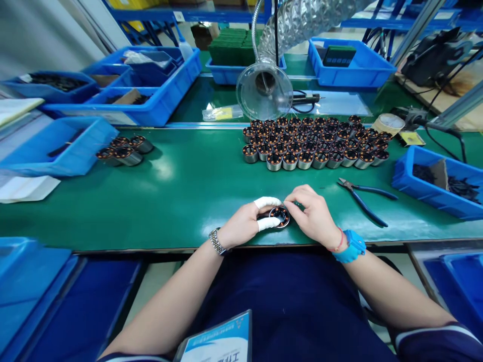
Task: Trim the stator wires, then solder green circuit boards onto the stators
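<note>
One long green worktop (181,201) is spread across the whole view, and everything else is arranged on or around it. Its far left corner is taken up by a large sectioned blue bin (162,105), in which dark parts and pieces of cardboard are held. Nearer, by the left edge, a smaller open blue bin (90,146) is set down, and at the right edge a narrow blue bin (411,176) is filled with dark slender parts on both sides of a cardboard divider. From above, a silver ribbed hose (313,25) is led down to a clear funnel-shaped hood.

Beneath and beside that hood, many wound metal cylinders (305,160) are stood upright in close rows, their copper-coloured coils turned upward. A much smaller group of similar cylinders (128,157) is placed just beside the left bin. Blue-handled pliers (360,198) are laid with spread handles, between the right hand and the narrow bin.

Both hands are brought close together near the front edge. A metal watch is worn above the left hand (241,223), a bright blue band above the right hand (313,213). One wound ring (286,217) is gripped between the left thumb and fingers; at its upper right rim the right thumb and forefinger are pinched together — whether anything is held there cannot be told. White covers (268,223) are worn on the left thumb and forefinger.
</note>
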`<state>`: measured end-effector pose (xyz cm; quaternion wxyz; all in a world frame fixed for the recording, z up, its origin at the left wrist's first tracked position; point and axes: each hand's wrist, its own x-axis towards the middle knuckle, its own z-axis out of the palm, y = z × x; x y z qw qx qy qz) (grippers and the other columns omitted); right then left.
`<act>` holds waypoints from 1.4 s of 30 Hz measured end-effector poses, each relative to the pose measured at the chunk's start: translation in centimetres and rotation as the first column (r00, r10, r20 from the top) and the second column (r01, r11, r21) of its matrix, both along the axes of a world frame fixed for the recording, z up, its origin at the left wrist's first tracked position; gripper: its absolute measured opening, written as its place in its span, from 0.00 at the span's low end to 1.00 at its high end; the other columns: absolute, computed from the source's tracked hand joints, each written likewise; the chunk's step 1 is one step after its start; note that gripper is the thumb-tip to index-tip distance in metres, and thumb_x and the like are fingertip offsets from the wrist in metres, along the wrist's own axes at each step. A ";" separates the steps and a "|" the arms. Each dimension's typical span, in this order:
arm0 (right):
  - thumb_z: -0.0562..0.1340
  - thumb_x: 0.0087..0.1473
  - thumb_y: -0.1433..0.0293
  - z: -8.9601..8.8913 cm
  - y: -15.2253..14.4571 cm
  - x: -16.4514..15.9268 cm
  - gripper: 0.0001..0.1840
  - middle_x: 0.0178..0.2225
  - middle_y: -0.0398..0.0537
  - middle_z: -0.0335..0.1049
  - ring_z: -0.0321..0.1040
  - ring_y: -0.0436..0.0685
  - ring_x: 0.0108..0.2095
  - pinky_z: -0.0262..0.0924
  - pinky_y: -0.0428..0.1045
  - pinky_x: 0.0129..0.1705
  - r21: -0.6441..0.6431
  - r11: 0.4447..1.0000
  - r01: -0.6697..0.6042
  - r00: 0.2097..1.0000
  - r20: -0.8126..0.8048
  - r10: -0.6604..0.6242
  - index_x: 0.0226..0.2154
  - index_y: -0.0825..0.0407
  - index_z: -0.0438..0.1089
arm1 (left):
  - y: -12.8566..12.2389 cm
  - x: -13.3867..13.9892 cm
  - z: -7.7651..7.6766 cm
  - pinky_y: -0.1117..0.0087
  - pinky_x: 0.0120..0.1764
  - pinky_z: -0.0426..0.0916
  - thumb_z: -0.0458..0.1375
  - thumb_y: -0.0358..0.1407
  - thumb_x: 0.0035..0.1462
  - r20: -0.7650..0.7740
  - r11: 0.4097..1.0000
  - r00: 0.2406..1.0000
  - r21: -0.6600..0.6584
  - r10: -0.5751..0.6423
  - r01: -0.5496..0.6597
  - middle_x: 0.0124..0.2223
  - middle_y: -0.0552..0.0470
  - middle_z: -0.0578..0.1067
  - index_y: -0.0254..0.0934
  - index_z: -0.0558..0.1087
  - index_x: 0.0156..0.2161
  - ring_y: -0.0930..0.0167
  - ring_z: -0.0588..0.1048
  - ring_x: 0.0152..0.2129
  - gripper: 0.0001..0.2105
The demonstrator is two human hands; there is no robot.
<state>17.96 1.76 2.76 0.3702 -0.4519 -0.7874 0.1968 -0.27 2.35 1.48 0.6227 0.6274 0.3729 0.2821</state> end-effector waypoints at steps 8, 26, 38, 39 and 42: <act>0.55 0.55 0.69 1.2 0.4 1.4 0.07 0.31 0.45 0.69 0.65 0.53 0.36 0.61 0.51 0.41 0.057 0.985 0.165 0.982 -0.100 -0.159 0.29 0.51 0.67 | -0.1 0.0 -0.5 0.61 0.51 0.64 0.61 0.35 0.48 -0.028 0.999 0.999 -0.003 0.042 -0.043 0.50 0.44 0.72 0.37 0.63 0.46 0.64 0.70 0.48 0.19; 0.48 0.56 0.53 -3.0 -0.4 16.5 0.32 0.50 0.65 0.61 0.58 0.68 0.49 0.56 0.60 0.45 0.272 0.886 0.375 0.478 0.762 -0.436 0.53 0.60 0.57 | -3.1 0.6 0.0 0.59 0.57 0.54 0.51 0.42 0.55 -0.387 0.942 0.885 0.304 0.259 -0.143 0.57 0.42 0.64 0.33 0.57 0.59 0.63 0.62 0.55 0.27; 0.55 0.54 0.59 0.7 -2.8 11.5 0.25 0.40 0.55 0.62 0.63 0.59 0.39 0.62 0.52 0.39 0.239 0.938 0.249 0.793 0.505 -0.340 0.52 0.54 0.57 | -0.3 4.0 0.3 0.73 0.33 0.65 0.61 0.34 0.46 0.038 0.915 0.920 -0.130 0.391 -0.383 0.32 0.51 0.76 0.35 0.69 0.34 0.73 0.74 0.29 0.08; 0.56 0.54 0.60 0.9 -3.2 10.5 0.24 0.40 0.55 0.62 0.63 0.59 0.38 0.62 0.52 0.39 0.219 0.955 0.199 0.813 0.507 -0.286 0.51 0.53 0.58 | -0.2 4.1 0.3 0.73 0.33 0.65 0.61 0.34 0.46 0.040 0.913 0.918 -0.126 0.395 -0.387 0.30 0.52 0.76 0.34 0.70 0.32 0.73 0.73 0.28 0.07; 0.55 0.55 0.61 1.0 -3.7 8.3 0.22 0.41 0.54 0.63 0.63 0.58 0.39 0.61 0.52 0.38 0.174 0.981 0.090 0.808 0.562 -0.174 0.50 0.53 0.60 | -0.2 4.3 0.4 0.74 0.32 0.64 0.61 0.34 0.46 0.040 0.913 0.917 -0.122 0.397 -0.390 0.28 0.53 0.75 0.34 0.71 0.29 0.74 0.72 0.26 0.05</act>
